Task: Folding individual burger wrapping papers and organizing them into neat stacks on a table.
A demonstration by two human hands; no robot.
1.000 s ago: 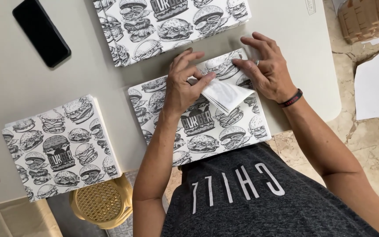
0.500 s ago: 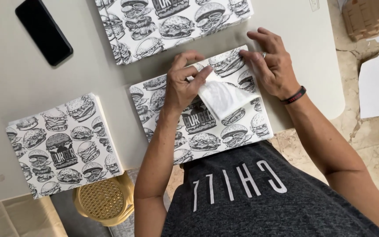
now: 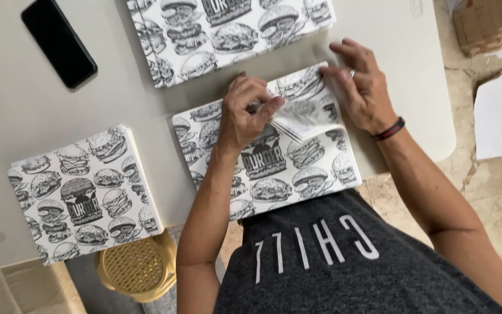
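Hands (image 3: 250, 110) (image 3: 362, 87) pinching, apparently, wrapper (image 3: 274, 168) corner

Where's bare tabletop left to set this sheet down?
Bare table lies left, between the phone and the left stack; also right, beyond the right hand. Crowded in the middle, where both hands, left hand too, work the sheet below the top stack.

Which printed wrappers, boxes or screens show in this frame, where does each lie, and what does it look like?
Middle paper stack: under both hands, square, white with black burger drawings.
Left paper stack: table's near left edge, same print.
Top paper stack: far side, same print.
Phone: top left, black rectangle, screen dark.
Cardboard box: floor, top right, brown.
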